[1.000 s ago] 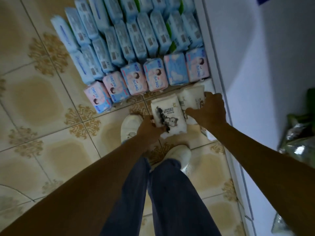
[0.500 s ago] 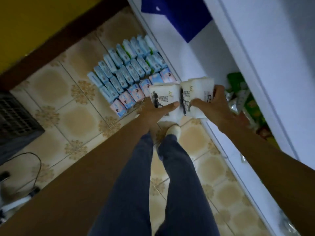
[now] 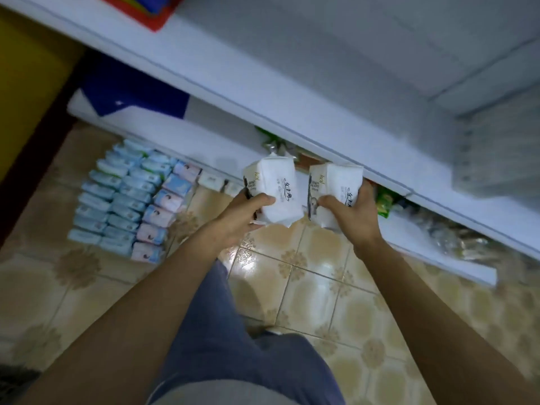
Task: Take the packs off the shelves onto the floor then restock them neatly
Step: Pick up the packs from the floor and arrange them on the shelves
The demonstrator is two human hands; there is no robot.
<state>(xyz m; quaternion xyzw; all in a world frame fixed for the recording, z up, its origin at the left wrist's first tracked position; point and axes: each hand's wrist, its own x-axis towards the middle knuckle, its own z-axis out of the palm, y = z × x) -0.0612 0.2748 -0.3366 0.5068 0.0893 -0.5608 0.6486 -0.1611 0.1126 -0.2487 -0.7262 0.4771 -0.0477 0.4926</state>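
My left hand grips a white tissue pack with black print. A second white tissue pack is gripped in my right hand. Both packs are held up in the air beside each other, in front of the white shelf edge. On the tiled floor at the left lie neat rows of blue packs and a row of pink-and-blue packs. Two more white packs lie on the floor by the shelf base.
The white shelving unit runs across the top and right. Green and clear bagged goods sit on a lower shelf. A blue item and a red item lie on shelves at the left. My legs stand on the tiled floor.
Both hands have lifted the two white packs from the floor up to shelf height. My view has swung upward from the floor to the shelves.
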